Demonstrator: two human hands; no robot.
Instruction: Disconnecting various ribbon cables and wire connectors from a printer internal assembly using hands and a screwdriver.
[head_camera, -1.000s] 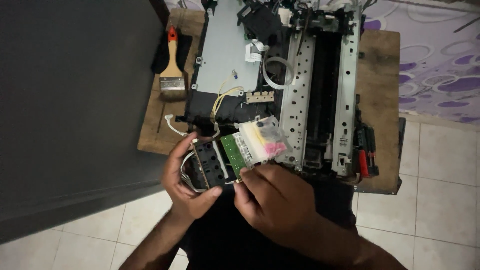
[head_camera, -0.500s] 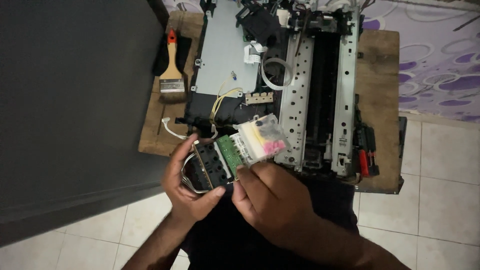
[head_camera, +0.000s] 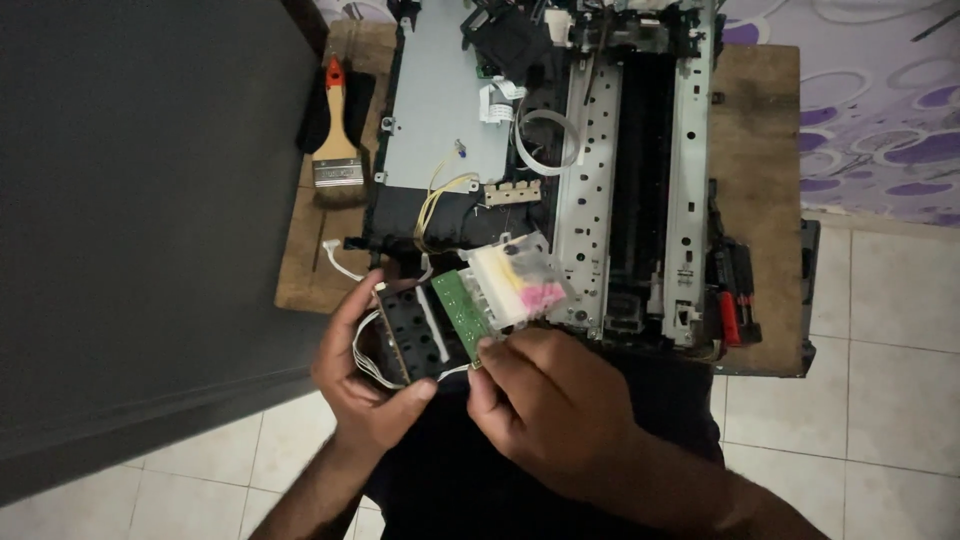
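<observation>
Together two hands (head_camera: 460, 395) hold one printhead carriage (head_camera: 450, 320).

No packages, labels, signs, screens visible

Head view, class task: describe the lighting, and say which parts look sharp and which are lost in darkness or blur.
Head view: dim, soft light with no glare; the left hand and right hand holding the black carriage part look fairly sharp; the opened printer on the wooden table stays legible; the dark panel on the left shows almost no detail.
</observation>
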